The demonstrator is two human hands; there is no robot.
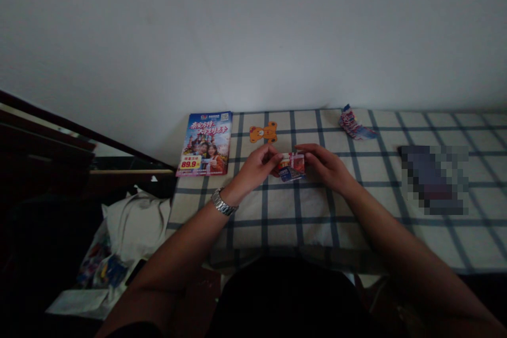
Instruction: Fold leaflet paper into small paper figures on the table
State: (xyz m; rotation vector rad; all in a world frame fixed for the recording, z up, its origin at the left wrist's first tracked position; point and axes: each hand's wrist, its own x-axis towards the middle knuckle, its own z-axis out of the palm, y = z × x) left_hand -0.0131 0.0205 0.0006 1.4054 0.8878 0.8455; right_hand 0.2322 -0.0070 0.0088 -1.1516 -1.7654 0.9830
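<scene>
Between my two hands is a small folded leaflet (292, 165), printed in red, yellow and blue. My left hand (261, 162) wears a metal-band watch at the wrist and pinches the leaflet's left side. On the right side, my right hand (325, 165) grips the leaflet with thumb and fingers. A stack of blue flyers (206, 140) with large printed characters lies to the left of my hands. Some fingertips are hidden behind the folded paper.
A checked cloth (245, 227) covers the surface along the wall. A bear picture (263, 132) lies beyond my hands. To the right are a crumpled printed paper (352, 125) and a pixelated dark object (430, 179). White bags (138, 219) sit lower left.
</scene>
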